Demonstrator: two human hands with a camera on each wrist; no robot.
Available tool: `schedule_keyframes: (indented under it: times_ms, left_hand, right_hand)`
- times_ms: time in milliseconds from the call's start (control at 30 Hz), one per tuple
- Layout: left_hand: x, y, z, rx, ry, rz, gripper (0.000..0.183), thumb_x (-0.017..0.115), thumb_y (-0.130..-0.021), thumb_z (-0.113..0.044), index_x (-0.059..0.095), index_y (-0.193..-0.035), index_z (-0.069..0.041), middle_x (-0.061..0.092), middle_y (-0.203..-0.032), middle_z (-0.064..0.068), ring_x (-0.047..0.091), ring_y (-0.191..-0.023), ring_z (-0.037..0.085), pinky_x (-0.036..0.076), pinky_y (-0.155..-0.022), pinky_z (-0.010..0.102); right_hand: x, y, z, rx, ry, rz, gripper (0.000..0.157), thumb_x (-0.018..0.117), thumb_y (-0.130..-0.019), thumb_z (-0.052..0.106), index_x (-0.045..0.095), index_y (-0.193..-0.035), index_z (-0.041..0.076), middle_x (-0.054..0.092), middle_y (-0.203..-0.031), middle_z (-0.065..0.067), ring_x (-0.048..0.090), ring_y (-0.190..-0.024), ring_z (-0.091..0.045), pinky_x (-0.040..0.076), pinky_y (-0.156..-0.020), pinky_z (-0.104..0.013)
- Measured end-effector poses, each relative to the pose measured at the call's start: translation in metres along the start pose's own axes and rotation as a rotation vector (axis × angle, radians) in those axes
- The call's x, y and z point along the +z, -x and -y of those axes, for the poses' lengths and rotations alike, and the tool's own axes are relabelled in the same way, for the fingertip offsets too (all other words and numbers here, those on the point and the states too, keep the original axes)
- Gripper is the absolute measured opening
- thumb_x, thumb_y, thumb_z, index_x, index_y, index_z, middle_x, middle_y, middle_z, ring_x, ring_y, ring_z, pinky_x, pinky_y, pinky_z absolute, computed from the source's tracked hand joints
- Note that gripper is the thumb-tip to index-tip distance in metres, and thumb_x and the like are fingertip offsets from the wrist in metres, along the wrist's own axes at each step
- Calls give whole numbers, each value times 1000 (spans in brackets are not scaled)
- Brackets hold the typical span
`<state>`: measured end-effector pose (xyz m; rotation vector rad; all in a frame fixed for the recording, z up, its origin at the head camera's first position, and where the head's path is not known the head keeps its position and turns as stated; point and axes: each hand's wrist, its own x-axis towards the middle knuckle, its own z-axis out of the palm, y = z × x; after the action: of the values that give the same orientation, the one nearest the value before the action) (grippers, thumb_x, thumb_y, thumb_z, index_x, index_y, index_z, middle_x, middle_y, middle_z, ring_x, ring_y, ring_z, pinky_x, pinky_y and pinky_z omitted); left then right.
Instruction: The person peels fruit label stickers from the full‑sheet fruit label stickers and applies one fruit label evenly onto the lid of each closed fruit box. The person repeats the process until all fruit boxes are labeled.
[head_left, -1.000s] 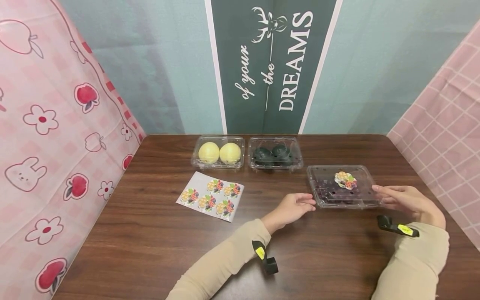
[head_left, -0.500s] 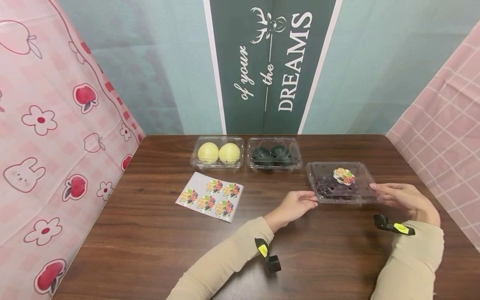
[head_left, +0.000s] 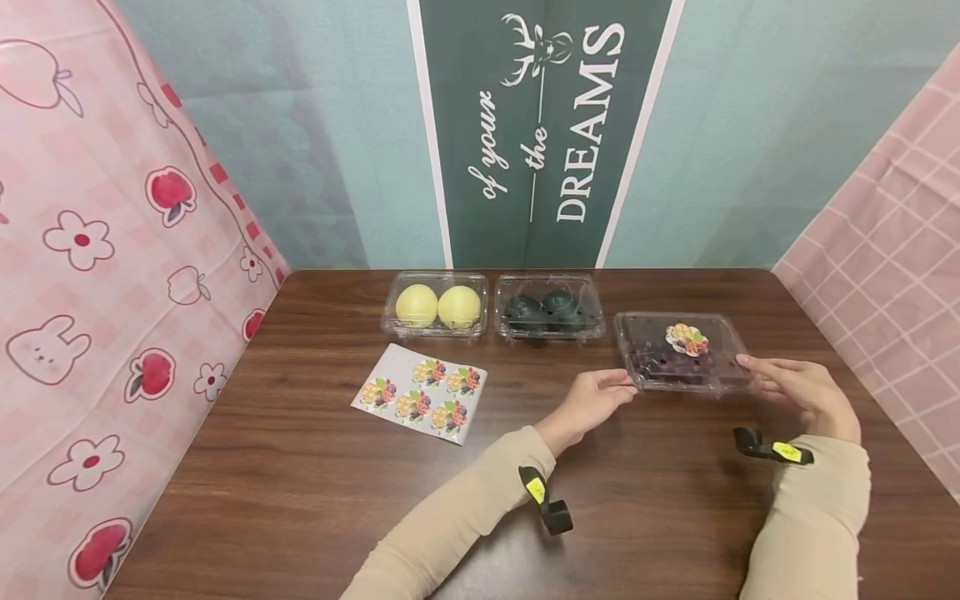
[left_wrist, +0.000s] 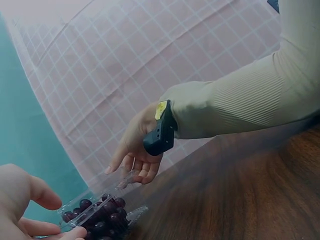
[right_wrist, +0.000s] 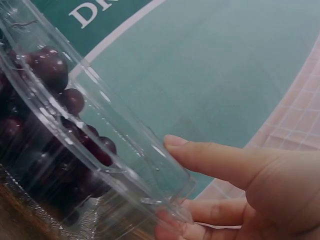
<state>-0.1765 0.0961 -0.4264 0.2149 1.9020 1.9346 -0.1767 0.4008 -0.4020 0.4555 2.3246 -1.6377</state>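
Observation:
A clear plastic clamshell box of dark purple grapes is at the right of the table, with a round fruit sticker on its lid. My left hand grips the box's left front corner between thumb and fingers. On the opposite side, my right hand holds the right end, thumb on the lid's edge and fingers at the rim below. Through the box walls, the grapes also show in the left wrist view.
Along the back edge stand two more clear boxes: one with two pale yellow round fruits, one with two dark green fruits. A sticker sheet lies left of centre on the brown table. Printed cloths hang around the table.
Both hands have carried the grape box away from me, toward the back of the table and slightly left. The other boxes and the sticker sheet have stayed put.

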Motion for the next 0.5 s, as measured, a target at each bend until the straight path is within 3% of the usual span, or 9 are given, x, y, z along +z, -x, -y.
schedule_keyframes:
  times_ms: [200, 500]
  left_hand:
    - [0, -6, -1, 0, 45, -21, 41, 56, -90, 0, 53, -131, 7, 64, -128, 20, 65, -116, 28, 52, -97, 26]
    - [3, -16, 0, 8, 68, -63, 41, 59, -90, -1, 55, -131, 5, 65, -127, 17, 66, -115, 25, 54, -92, 24]
  right_hand:
    - [7, -2, 2, -18, -15, -48, 25, 60, -94, 38, 59, -70, 45, 67, -69, 25, 64, -68, 9, 54, -64, -13]
    - [20, -5, 4, -57, -290, -157, 27, 68, -89, 25, 68, -64, 34, 69, -60, 17, 66, -57, 2, 54, -57, -14]
